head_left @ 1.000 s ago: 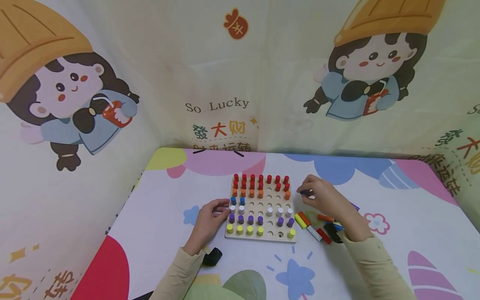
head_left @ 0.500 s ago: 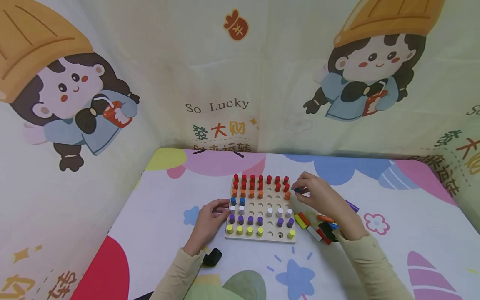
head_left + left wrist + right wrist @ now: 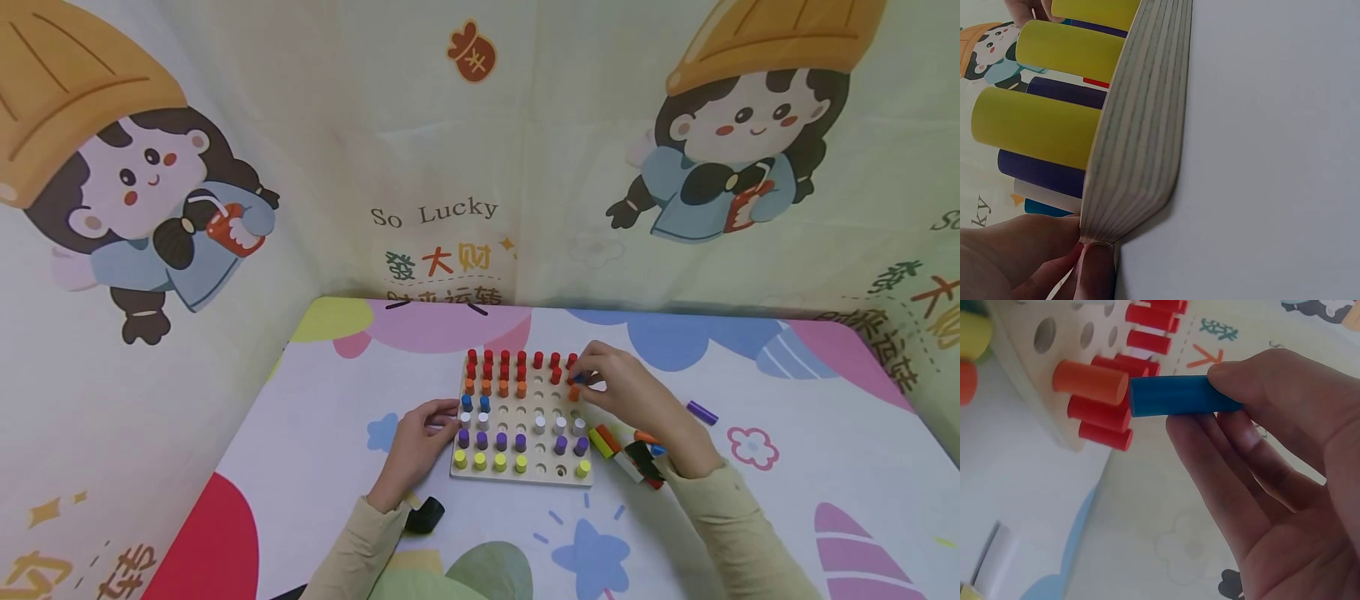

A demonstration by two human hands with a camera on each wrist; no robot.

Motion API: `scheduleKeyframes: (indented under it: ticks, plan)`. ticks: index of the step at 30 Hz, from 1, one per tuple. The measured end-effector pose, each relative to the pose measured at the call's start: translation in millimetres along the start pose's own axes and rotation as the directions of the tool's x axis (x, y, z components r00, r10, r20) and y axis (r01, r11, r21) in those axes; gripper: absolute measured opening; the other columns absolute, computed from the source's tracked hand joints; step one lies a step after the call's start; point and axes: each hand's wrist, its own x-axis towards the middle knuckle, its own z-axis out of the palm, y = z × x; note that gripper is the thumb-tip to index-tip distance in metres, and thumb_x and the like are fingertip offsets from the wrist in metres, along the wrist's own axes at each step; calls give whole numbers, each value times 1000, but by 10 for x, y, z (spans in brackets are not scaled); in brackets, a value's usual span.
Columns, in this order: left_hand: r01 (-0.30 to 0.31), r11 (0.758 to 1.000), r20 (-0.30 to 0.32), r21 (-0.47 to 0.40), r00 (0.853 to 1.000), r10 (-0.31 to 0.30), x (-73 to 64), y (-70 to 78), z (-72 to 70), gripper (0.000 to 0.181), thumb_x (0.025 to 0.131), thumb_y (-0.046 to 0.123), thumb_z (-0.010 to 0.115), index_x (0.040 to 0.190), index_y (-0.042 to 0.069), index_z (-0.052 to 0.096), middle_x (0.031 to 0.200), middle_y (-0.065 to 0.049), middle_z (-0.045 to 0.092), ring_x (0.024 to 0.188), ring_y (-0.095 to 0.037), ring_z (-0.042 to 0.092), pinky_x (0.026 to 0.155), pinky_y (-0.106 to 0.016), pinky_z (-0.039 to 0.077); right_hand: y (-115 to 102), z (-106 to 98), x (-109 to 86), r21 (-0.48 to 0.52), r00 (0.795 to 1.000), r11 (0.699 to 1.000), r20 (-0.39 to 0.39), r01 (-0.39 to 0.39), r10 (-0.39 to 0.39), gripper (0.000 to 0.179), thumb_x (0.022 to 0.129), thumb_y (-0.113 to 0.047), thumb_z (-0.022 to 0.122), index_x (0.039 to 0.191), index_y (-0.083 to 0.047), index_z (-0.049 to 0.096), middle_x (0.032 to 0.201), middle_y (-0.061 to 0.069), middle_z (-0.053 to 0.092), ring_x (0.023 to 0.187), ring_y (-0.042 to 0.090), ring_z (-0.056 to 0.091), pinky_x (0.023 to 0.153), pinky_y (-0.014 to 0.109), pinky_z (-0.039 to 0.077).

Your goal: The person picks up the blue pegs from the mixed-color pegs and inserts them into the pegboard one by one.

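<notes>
Pinch: right hand (image 3: pixel 626 387) holds blue peg (image 3: pixel 1175 395) by one end | axis: nearly parallel to standing orange peg (image 3: pixel 1085 382) in right wrist view, free end toward board (image 3: pixel 517 478) | place: above board's right edge | left hand (image 3: pixel 420 440): gripping board's left edge

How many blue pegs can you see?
4: two blue pegs stand in the board, far left; the right hand pinches one blue peg; a loose blue peg lies right of the board, partly covered. Others may be hidden.
</notes>
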Motion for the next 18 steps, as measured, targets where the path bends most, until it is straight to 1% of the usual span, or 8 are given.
scheduleKeyframes:
  ticks: [7, 10, 14, 18]
  plan:
    - [-5, 1000, 1, -7, 1000, 5, -4, 13, -3, 32, 94, 18, 69, 125, 12, 66, 112, -2, 69, 97, -14, 64, 85, -33, 56, -61, 15, 48, 56, 1000, 998, 3, 10, -10, 18, 83, -6, 79, 101, -4, 75, 96, 4, 63, 90, 20, 68, 81, 40, 59]
    - [-7, 1000, 0, -9, 1000, 7, -6, 20, -3, 32, 94, 18, 69, 125, 12, 66, 113, -2, 69, 97, -15, 64, 86, -33, 56, -79, 29, 70, 66, 999, 997, -9, 32, -32, 17, 83, -5, 79, 99, -6, 76, 96, 4, 65, 88, 19, 66, 79, 40, 59]
    - [-3, 1000, -2, -6, 1000, 3, -6, 20, 1, 32, 94, 19, 69, 125, 12, 66, 113, -2, 69, 97, -15, 64, 86, -33, 57, -99, 58, 101, 63, 998, 996, -23, 59, -58, 16, 83, -6, 79, 98, -6, 77, 95, 3, 65, 85, 18, 63, 75, 36, 59]
    - [4, 1000, -3, -1, 1000, -4, -2, 14, 3, 32, 94, 19, 69, 126, 13, 66, 114, -2, 69, 98, -15, 64, 87, -34, 56, -129, 87, 128, 58, 999, 997, -17, 51, -50, 18, 83, -9, 80, 100, -6, 77, 94, 1, 64, 83, 17, 61, 73, 31, 58]
